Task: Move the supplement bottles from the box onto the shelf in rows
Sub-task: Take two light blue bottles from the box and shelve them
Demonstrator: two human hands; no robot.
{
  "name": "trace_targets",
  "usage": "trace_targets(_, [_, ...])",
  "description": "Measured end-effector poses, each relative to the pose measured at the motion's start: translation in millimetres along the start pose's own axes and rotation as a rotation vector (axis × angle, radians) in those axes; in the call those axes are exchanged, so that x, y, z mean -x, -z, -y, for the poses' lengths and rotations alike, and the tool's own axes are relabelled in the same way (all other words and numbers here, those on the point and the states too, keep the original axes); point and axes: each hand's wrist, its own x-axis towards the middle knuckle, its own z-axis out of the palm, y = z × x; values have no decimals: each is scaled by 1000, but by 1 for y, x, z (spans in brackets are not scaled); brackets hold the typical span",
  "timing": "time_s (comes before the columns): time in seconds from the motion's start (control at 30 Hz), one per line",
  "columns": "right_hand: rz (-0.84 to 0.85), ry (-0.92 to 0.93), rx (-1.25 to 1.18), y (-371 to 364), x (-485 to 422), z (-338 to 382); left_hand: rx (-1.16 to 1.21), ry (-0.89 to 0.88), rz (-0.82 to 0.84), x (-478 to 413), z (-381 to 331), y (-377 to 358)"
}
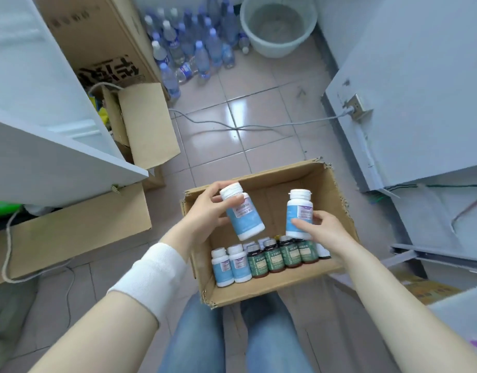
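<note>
The left hand (205, 211) grips a white supplement bottle with a blue label (244, 216), fingers and thumb curled round its upper body just below the ribbed white cap. This bottle is tilted, cap toward the upper left and base toward the lower right. The right hand (320, 230) pinches a second white blue-label bottle (299, 211) by its lower half; this bottle stands close to upright. Both held bottles are above the open interior of the cardboard box (275, 181) and are apart from each other. The box sits on the person's lap, over the blue jeans (194, 340). Inside the box, at its near end, the remaining bottles stand upright in a tight group: white blue-label bottles (232, 265) at the left and dark bottles with green labels (283, 254) at the right, touching one another. One further bottle is partly hidden behind the right wrist. The far half of the box floor is bare cardboard. A white wristband (156, 273) encircles the left forearm. A white cabinet panel (43, 157) stands at the left, with brown cartons (140, 125) beside and under it. On the tiled floor (245, 87) beyond the box lie a grey cable (245, 126), a cluster of clear plastic water bottles (189, 49) and a pale bucket (277, 22).
</note>
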Motion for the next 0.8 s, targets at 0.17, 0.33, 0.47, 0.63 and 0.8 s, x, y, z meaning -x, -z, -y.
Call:
trace_targets(0.17, [-183, 90, -197, 11, 114, -7, 162, -108, 205, 71, -41, -20])
trace_targets(0.33, [-394, 128, -473, -31, 221, -51, -18, -108, 352, 148, -52, -42])
trace_targets(0.47, [-509, 171, -611, -43, 291, -79, -55, -97, 552, 205, -49, -77])
trace_targets(0.63, [-723, 284, -726, -28, 375, -122, -27, -97, 809, 288, -39, -143])
trace_targets(0.8, [-877, 364, -819, -11, 461, -191, -137, -116, 1027, 384, -13, -214])
